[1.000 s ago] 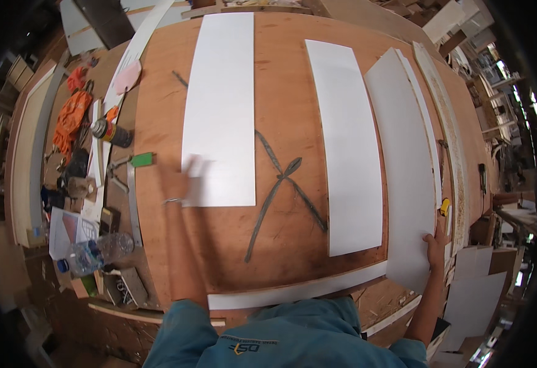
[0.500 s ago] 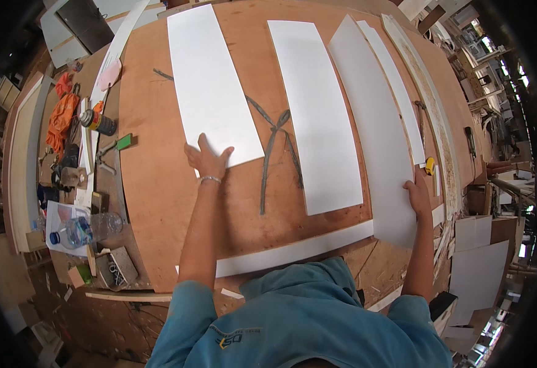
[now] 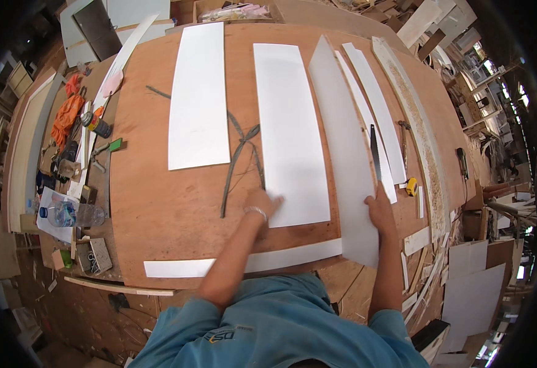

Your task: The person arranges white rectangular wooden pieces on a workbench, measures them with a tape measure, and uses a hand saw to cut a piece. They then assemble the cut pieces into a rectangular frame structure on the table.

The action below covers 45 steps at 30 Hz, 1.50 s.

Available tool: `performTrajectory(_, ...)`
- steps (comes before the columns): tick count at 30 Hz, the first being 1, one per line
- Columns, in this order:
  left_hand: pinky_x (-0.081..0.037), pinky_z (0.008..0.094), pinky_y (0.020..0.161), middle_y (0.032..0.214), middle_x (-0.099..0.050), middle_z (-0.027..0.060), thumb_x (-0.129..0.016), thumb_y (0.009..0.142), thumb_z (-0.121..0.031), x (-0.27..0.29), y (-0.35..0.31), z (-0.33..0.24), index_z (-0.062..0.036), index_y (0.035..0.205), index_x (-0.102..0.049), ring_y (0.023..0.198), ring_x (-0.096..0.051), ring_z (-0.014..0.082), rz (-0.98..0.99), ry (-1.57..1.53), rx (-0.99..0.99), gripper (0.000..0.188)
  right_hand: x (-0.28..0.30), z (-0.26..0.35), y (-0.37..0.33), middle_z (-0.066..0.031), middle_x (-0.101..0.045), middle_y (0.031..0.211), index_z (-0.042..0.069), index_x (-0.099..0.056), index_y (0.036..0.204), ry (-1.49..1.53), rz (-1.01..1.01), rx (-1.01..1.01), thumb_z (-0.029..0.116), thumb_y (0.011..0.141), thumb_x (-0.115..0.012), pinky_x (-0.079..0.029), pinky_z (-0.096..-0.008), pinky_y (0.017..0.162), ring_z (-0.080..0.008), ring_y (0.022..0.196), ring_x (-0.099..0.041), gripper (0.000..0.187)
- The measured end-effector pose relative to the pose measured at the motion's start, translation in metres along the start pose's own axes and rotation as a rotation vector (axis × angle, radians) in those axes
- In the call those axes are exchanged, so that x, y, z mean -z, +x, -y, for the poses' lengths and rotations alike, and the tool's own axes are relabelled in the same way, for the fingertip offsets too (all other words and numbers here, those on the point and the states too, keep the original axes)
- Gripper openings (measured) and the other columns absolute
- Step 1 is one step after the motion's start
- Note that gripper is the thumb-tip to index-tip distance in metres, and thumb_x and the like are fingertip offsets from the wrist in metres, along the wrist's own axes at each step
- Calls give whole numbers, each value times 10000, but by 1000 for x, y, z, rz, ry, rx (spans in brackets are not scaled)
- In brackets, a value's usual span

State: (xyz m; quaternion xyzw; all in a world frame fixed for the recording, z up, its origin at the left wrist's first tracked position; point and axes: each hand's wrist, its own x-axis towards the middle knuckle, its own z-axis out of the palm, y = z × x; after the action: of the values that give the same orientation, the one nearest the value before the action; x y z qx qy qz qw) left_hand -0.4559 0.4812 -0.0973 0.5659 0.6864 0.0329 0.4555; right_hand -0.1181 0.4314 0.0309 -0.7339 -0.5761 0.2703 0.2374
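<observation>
My right hand (image 3: 381, 211) grips the near right edge of a long white panel (image 3: 342, 147) that stands tilted on its edge. At the left edge of a flat white panel (image 3: 293, 135), close to its near corner, is my left hand (image 3: 261, 207), slightly blurred. Its thumb reaches over that panel, apart from the fingers. Another flat white panel (image 3: 198, 98) lies farther left. Between the two flat panels a knotted dark strip (image 3: 241, 147) rests on the plywood. A handsaw blade (image 3: 375, 153) shows just beyond my right hand, its handle hidden.
Narrow white strips (image 3: 376, 110), a hammer (image 3: 404, 132) and a yellow tape measure (image 3: 411, 187) lie right on the plywood tabletop (image 3: 139, 202). A white strip (image 3: 176, 268) runs along the near edge. Leftward are a plastic bottle (image 3: 66, 213), a spray can (image 3: 100, 126) and a clamp (image 3: 100, 152).
My left hand has left the left panel and moved right to the middle one. That left panel now lies straighter. The view has shifted, and the saw blade has come into sight.
</observation>
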Motion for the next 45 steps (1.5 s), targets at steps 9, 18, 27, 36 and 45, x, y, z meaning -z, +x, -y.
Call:
performTrajectory(9,-515,421,994,1267,-627,313,-866,753,-437,-88,31,-9,133,1310,-549,1168,-637,384,-145,-449,163,858,13,10,0,-259,-600,1321,-10,-405,1472,92,151,-52,65,891,-551,-418,-415,1099,-385,1269,-575,603)
performTrajectory(18,-574,344,769,1129,-703,146,-757,875,-206,-54,3,-33,62,1228,-652,941,-699,215,18,-982,148,456,18,9,1,-317,-626,1243,-41,-397,1409,67,177,-89,67,911,-532,-443,-459,1046,-446,1213,-603,527)
performTrajectory(27,-544,372,962,1256,-677,176,-735,922,-179,-3,-17,-89,64,1389,-544,1100,-677,268,-24,-963,-87,560,25,-38,15,-171,-593,1338,-29,-433,1470,285,148,153,64,885,-522,-425,-368,1068,-273,1211,-566,599)
performTrajectory(36,-568,362,890,1166,-728,157,-770,871,-202,105,-197,63,43,1301,-647,1008,-704,221,-319,-943,-214,510,42,-54,22,-223,-538,1426,-56,-371,1520,234,126,-20,109,883,-527,-385,-366,1115,-315,1288,-532,677)
performTrajectory(45,-520,347,944,1243,-687,145,-767,821,-118,159,-324,241,34,1349,-604,1108,-654,214,-627,-646,97,573,33,-16,7,-226,-560,1385,-60,-373,1513,129,187,40,107,877,-511,-380,-368,1116,-321,1267,-543,671)
